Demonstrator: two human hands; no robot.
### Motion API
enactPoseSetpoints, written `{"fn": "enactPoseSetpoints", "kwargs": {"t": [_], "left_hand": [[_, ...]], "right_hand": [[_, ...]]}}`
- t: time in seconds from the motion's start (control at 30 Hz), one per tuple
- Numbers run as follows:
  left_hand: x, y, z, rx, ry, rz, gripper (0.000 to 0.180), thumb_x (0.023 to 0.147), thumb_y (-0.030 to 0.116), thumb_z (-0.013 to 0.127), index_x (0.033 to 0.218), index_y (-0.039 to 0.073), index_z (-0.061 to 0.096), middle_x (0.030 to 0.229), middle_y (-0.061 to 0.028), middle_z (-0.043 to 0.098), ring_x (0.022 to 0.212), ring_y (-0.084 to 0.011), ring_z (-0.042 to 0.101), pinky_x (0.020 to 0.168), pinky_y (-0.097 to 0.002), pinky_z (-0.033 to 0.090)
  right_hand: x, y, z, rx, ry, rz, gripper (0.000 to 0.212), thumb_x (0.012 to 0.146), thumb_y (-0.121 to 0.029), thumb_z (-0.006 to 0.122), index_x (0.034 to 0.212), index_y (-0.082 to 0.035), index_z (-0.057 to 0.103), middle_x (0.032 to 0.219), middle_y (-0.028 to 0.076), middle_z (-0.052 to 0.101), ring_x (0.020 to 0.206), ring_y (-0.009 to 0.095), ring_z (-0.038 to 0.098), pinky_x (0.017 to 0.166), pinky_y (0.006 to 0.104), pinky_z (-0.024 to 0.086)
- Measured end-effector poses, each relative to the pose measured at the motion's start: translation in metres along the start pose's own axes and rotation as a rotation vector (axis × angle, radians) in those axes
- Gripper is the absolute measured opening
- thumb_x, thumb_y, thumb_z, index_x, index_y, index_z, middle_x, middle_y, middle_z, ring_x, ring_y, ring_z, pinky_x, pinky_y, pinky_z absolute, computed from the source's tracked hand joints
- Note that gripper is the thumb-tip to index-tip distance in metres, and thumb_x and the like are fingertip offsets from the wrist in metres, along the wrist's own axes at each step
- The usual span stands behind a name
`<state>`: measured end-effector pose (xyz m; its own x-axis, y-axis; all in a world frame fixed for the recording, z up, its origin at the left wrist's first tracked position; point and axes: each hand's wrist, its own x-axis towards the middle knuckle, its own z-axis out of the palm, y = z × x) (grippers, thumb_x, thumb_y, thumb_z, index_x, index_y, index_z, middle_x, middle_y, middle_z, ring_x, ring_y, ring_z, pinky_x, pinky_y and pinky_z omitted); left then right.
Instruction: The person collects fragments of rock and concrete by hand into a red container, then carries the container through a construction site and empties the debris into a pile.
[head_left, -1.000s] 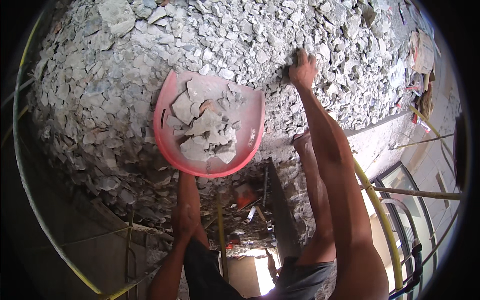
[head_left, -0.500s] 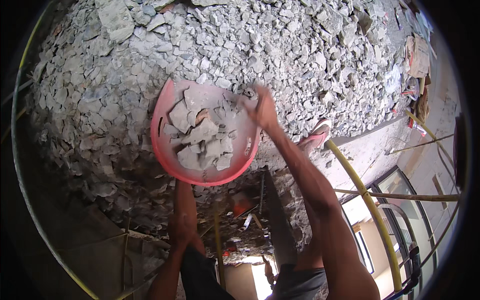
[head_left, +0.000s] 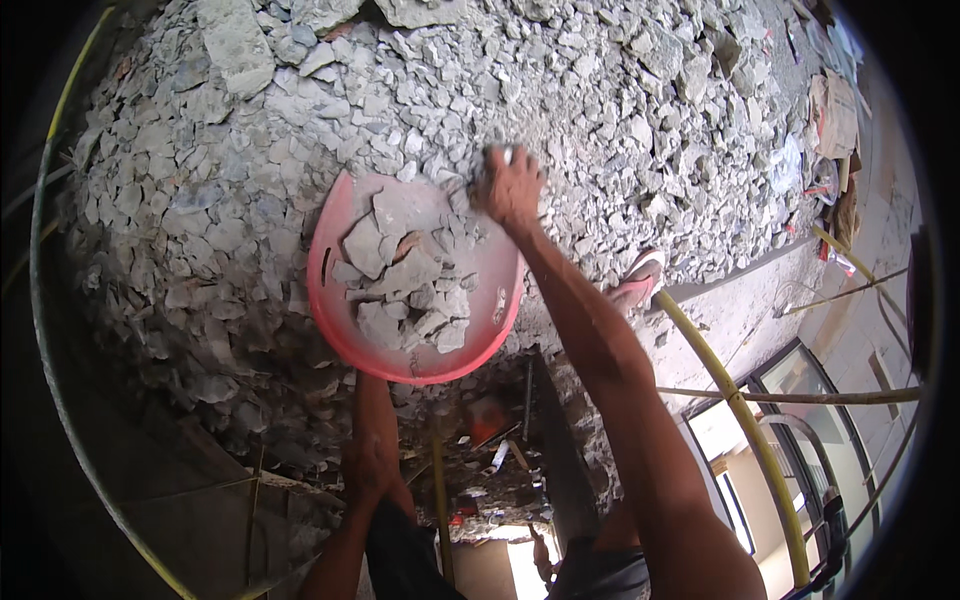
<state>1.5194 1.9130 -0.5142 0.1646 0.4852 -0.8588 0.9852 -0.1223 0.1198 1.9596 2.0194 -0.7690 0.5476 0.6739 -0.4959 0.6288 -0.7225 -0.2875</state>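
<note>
A pink plastic scoop-like pan (head_left: 332,320), rounded at the near side and open at the far side, lies against the rubble with several flat grey chunks (head_left: 402,270) in it. My left forearm (head_left: 376,425) runs up to its near rim and under it; the pan hides my left hand, so its fingers do not show. At the pan's far right edge, my right hand (head_left: 513,190) is closed, with fingers curled down on small grey stones. What lies inside the fingers is blurred and partly covered.
Broken grey rubble (head_left: 620,110) spreads across the far side. My shod foot (head_left: 640,278) rests at its right edge. Yellow poles (head_left: 740,420) rise at the right, near a framed window. A dark gap with debris opens below the pan. Torn cardboard (head_left: 832,112) lies far right.
My right hand has moved up and slightly left, from the pan's right rim onto the rubble beyond, and its fingers now curl. The pan appears slightly lower in view; its chunks stay inside.
</note>
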Motion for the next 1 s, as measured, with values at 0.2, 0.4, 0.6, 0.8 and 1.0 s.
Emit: {"fn": "enactPoseSetpoints", "kwargs": {"t": [0.2, 0.4, 0.6, 0.8, 1.0], "left_hand": [[-0.002, -0.007, 0.002, 0.077, 0.06, 0.05, 0.027, 0.092, 0.025, 0.049, 0.102, 0.002, 0.061, 0.1, -0.0251, 0.059, 0.095, -0.0461, 0.056, 0.084, -0.0532, 0.044], [-0.01, -0.003, -0.022, -0.073, -0.002, 0.074, 0.027, 0.092, 0.023, 0.049, 0.1, 0.001, 0.061, 0.096, -0.0252, 0.058, 0.092, -0.0467, 0.056, 0.08, -0.0544, 0.044], [-0.004, 0.001, -0.033, -0.057, 0.031, 0.003, 0.02, 0.089, 0.021, 0.051, 0.091, 0.003, 0.059, 0.087, -0.024, 0.056, 0.087, -0.0468, 0.055, 0.075, -0.0551, 0.043], [-0.011, -0.009, -0.03, -0.107, 0.142, 0.033, 0.018, 0.088, 0.021, 0.053, 0.088, 0.004, 0.06, 0.083, -0.0238, 0.057, 0.082, -0.0462, 0.056, 0.073, -0.0546, 0.043], [0.003, -0.019, -0.011, -0.057, 0.12, 0.019, 0.021, 0.088, 0.022, 0.055, 0.096, 0.004, 0.062, 0.09, -0.0221, 0.061, 0.088, -0.0454, 0.058, 0.076, -0.053, 0.046]], "right_hand": [[-0.134, -0.011, 0.051, 0.056, -0.448, -0.18, 0.05, 0.089, -0.036, 0.061, 0.134, -0.016, 0.052, 0.138, 0.026, 0.047, 0.116, 0.043, 0.055, 0.093, 0.0556, 0.048], [-0.073, -0.052, -0.009, 0.197, -0.41, -0.092, 0.043, 0.09, -0.034, 0.059, 0.124, -0.008, 0.059, 0.119, 0.025, 0.059, 0.102, 0.041, 0.062, 0.087, 0.0497, 0.053], [0.096, -0.072, -0.057, -0.066, 0.254, -0.072, 0.07, 0.082, -0.029, 0.067, 0.142, -0.008, 0.038, 0.148, 0.023, 0.03, 0.13, 0.047, 0.035, 0.104, 0.0565, 0.036], [0.103, -0.075, -0.011, -0.36, -0.093, -0.138, 0.065, 0.085, -0.038, 0.063, 0.138, -0.006, 0.044, 0.138, 0.015, 0.037, 0.118, 0.036, 0.042, 0.092, 0.0524, 0.04], [0.072, -0.06, 0.012, -0.275, 0.222, -0.177, 0.064, 0.084, -0.029, 0.062, 0.141, -0.009, 0.041, 0.135, 0.014, 0.043, 0.119, 0.037, 0.042, 0.096, 0.0532, 0.038]]}}
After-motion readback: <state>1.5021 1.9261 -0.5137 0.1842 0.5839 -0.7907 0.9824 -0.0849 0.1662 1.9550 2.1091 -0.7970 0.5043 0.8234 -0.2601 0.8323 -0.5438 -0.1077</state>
